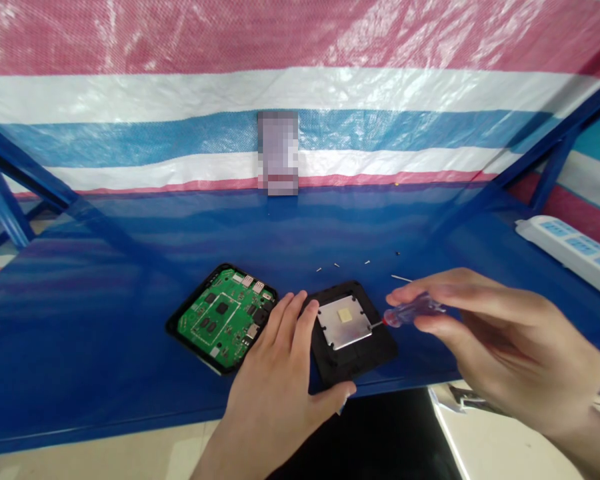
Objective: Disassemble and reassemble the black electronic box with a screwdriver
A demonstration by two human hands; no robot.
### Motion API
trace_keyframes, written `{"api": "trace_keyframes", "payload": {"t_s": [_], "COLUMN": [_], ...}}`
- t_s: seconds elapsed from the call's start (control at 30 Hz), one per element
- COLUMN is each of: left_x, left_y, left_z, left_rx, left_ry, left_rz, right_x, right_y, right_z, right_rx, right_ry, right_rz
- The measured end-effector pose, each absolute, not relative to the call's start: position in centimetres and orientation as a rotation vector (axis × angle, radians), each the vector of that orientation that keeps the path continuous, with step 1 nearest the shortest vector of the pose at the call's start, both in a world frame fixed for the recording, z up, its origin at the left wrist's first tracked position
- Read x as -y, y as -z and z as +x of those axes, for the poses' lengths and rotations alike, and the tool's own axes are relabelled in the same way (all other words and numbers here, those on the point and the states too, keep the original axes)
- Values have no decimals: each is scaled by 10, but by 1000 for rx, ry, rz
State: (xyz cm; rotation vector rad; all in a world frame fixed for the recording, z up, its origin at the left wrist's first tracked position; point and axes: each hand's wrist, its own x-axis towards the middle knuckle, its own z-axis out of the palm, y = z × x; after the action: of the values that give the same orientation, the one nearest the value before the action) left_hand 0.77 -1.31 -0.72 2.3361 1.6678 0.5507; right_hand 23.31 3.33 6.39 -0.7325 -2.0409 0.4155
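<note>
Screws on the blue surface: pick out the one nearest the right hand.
The long thin pale one, just above the right hand; the others lie further off and look much shorter.

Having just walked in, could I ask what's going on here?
A person's left hand steadies a black plastic housing carrying a metal plate, while the right hand holds a small screwdriver with its tip near the plate. A green circuit board sits beside it, and small screws lie on the blue table.

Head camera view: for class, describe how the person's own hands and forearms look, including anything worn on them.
The left hand and right hand are both bare: no gloves, rings, watch or cables show. Forearms are bare to the picture's edge, no sleeve in view.
</note>
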Motion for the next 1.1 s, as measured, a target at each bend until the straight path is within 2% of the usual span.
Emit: {"api": "trace_keyframes", "payload": {"t_s": [0.53, 0.83, 0.93, 1.1], "left_x": [13, 13, 13, 11], "left_y": [10, 11, 12, 14], "left_z": [7, 8, 8, 7], "left_rx": [-1676, -1700, -1711, -1716], "left_ry": [-492, -527, -524, -534], "left_rz": [2395, 2436, 2429, 2427], "right_x": [-28, -25, -37, -83], "right_y": [-51, -61, -57, -41], "right_z": [242, 248, 257, 286], "right_rx": [1911, 1979, 1805, 1320], "right_ry": [-354, -370, -350, -61], "right_rz": [-797, -822, -829, -959]}}
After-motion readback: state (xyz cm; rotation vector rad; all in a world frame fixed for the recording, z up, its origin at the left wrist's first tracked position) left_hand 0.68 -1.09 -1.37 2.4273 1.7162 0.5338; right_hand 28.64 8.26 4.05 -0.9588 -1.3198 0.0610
